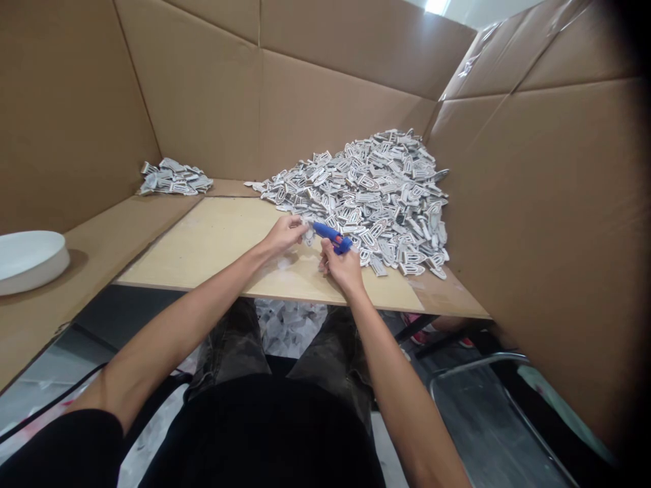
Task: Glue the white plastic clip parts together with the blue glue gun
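Observation:
My right hand (342, 266) is wrapped round a blue hand tool (328, 232) with a narrow front end and a small red part; its exact kind is unclear. The tool's tip points left, at a small whitish piece (309, 234) pinched in the fingers of my left hand (285, 234). This piece is too blurred to make out. Both hands are just above the pale board (224, 230). Right behind them rises a large heap of small grey-white slotted pieces (366, 190), each pointed or rounded at one end.
A smaller pile of similar pieces (175, 177) lies at the back left. On the left stands a round white bowl (33, 261). Tall cardboard walls (325, 88) enclose the table. Whitish scraps (289, 325) lie below its front edge, and a metal-framed chair (488, 413) is at the lower right.

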Available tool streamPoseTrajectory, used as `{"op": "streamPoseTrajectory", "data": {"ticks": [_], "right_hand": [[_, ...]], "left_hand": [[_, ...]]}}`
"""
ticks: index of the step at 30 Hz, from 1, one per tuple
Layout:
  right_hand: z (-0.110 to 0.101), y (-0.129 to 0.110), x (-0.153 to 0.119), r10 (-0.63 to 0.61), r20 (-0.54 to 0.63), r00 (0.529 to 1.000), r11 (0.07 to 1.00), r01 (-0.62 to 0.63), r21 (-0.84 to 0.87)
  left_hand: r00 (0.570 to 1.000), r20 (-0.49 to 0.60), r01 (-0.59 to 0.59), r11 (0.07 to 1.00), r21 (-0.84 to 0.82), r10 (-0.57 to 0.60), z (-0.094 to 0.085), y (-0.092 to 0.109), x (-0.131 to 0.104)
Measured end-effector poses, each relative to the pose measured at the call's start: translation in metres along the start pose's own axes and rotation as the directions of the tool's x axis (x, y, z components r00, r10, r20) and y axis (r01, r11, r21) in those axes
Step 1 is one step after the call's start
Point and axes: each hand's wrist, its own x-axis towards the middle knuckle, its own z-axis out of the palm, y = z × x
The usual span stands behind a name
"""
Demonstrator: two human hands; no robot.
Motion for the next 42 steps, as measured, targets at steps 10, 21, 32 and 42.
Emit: {"op": "streamPoseTrajectory", "data": {"ticks": [10, 21, 32, 42], "right_hand": [[-0.001, -0.006, -0.002, 0.015, 0.02, 1.0, 1.0, -0.015, -0.027], [-0.001, -0.008, -0.003, 0.005, 0.004, 1.0, 0.996, -0.005, -0.091], [0.003, -0.002, -0.005, -0.444, 0.107, 0.89, 0.728, 0.428, -0.536], [0.001, -0.003, -0.002, -0.494, -0.09, 0.865, 0.794, 0.407, -0.452]], "left_hand": [[0.997, -0.008, -0.072, 0.997, 0.008, 0.072, -0.001, -0.009, 0.003], [0.996, -0.009, -0.088, 0.996, 0.018, 0.088, 0.0, -0.007, 0.001], [0.964, 0.034, -0.266, 0.947, 0.181, 0.264, -0.003, -0.002, -0.007], [0.922, -0.377, 0.115, 0.992, 0.052, -0.087, -0.079, -0.001, 0.025]]}}
